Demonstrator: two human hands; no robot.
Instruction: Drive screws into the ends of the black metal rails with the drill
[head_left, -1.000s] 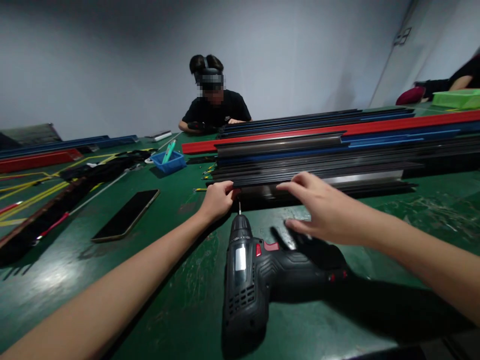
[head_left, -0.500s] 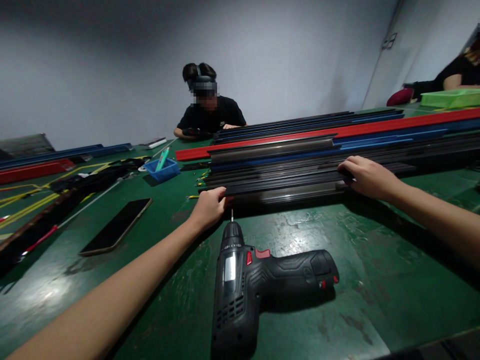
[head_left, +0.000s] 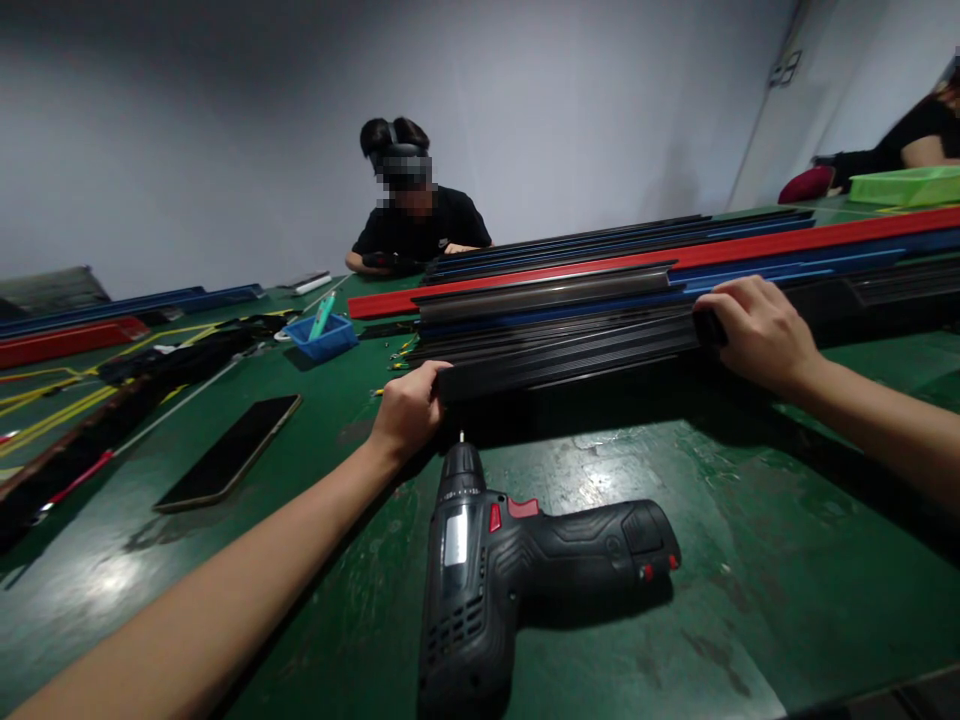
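A long black profile strip spans between my hands at the near side of a stack of similar strips. My left hand is closed round its left end. Farther along to the right, my right hand grips the same strip, with a short dark end or piece showing by the fingers. The strip is tilted, its right part higher, with a shadow below it on the table. Just in front of my left hand lies a black cordless drill on its side, its bit pointing at the strip.
A smartphone lies left of my left arm. Behind it stands a blue basket holding a teal tool. A red profile and blue strips cross the green table. A co-worker sits opposite; a green tray is far right.
Both hands have raised the near black strip off the stack, my right hand higher than before. The strip's flat, ridged face now shows. The drill and phone stay put.
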